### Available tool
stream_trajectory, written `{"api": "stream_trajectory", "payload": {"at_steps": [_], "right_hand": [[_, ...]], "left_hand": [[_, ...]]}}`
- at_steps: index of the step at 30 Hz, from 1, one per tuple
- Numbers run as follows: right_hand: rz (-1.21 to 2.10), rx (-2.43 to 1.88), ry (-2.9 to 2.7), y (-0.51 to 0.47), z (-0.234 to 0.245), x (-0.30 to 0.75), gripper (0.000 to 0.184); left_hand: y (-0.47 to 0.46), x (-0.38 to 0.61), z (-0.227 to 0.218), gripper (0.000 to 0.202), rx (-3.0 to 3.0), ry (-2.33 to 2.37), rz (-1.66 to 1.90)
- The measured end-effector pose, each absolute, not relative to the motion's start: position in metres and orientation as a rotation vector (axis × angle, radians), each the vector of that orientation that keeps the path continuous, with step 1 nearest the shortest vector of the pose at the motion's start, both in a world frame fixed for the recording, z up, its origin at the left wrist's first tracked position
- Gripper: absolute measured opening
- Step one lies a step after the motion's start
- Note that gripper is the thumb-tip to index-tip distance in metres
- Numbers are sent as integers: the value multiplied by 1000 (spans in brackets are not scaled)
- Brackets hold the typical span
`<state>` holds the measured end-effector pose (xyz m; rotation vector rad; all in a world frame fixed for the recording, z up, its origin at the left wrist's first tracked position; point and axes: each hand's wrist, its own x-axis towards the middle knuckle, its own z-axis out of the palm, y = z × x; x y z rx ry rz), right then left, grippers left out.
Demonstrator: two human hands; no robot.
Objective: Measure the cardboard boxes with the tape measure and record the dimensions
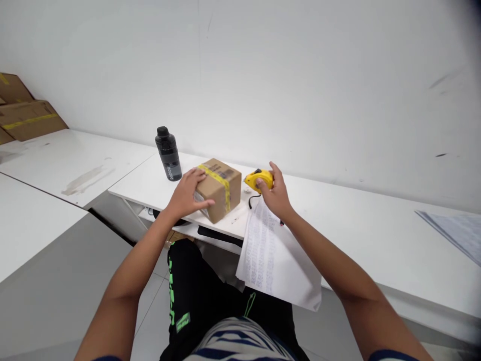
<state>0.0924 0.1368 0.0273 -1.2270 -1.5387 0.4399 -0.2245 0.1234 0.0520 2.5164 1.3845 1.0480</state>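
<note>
A small cardboard box [216, 188] with a yellow tape strip sits on the white table near its front edge. My left hand [187, 193] grips it from the left, fingers on the top and thumb along the near side. To the right of the box, my right hand [277, 193] is closed around a yellow tape measure [263, 178], held just above the table with its black strap [251, 201] hanging down. Its nose points at the box, with a small gap between them. Below my right hand lie sheets of handwritten paper [263, 250], overhanging the table edge.
A dark water bottle [168, 155] stands upright behind my left hand. More papers [456, 230] lie at the far right of the table [361, 235]. Larger cardboard boxes [32, 120] are stacked at the far left. A white wall [263, 75] runs along the back.
</note>
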Motion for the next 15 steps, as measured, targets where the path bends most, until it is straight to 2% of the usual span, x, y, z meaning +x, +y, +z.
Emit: {"api": "stream_trajectory", "payload": {"at_steps": [3, 6, 10, 15], "right_hand": [[601, -1296, -1511, 141, 17, 94, 87], [643, -1278, -1485, 139, 16, 92, 90], [649, -1181, -1477, 135, 28, 88, 91], [583, -1020, -1720, 144, 61, 68, 76]], "left_hand": [[148, -231, 56, 66, 2113, 1532, 1356], [165, -237, 59, 55, 1626, 1721, 1432], [156, -234, 51, 65, 1317, 1703, 1180], [119, -219, 32, 68, 1494, 1701, 989]]}}
